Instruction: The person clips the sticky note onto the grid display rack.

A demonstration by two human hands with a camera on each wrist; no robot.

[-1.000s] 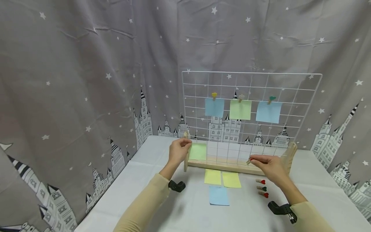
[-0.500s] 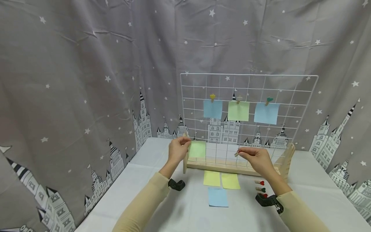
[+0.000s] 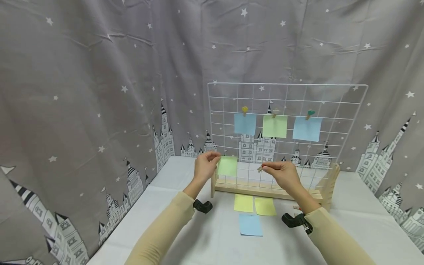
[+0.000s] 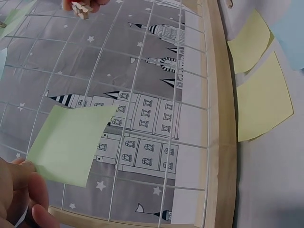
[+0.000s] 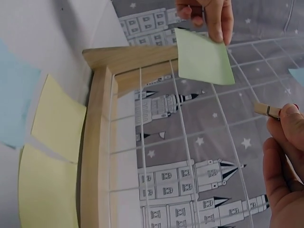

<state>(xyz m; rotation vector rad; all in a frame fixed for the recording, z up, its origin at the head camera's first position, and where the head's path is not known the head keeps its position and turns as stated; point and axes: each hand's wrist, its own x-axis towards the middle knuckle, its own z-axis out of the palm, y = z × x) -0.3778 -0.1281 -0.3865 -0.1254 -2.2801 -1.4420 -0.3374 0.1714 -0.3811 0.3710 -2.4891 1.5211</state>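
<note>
**Fingers [image 5: 216, 28] pinch green note [image 3: 227, 166] and clothespin [image 5: 262, 109]**

Left hand [image 3: 205, 166] grips the note's nine-o'clock edge before the wire grid [image 3: 287, 84]; right hand [image 3: 283, 176], at three o'clock, the clothespin. The grid bears three clipped notes [image 3: 275, 127] toward two o'clock.

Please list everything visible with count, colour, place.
Table: 1, white, below
Stand: 1, tan, on table
Wire grid: 1, white, on stand
Backdrop: 1, grey, behind
Clipped notes: 3, two blue, one green, on grid
Heart clips: 3, yellow, whitish, green, on grid
Loose notes: 3, two yellow, one blue, on table
Held note: 1, green, left hand
Held clip: 1, tan, red, right hand
Table clips: count hidden, reddish, below right hand
Wrist cameras: 2, black, wrists
Hands: 2, beige-sleeved, at grid
</note>
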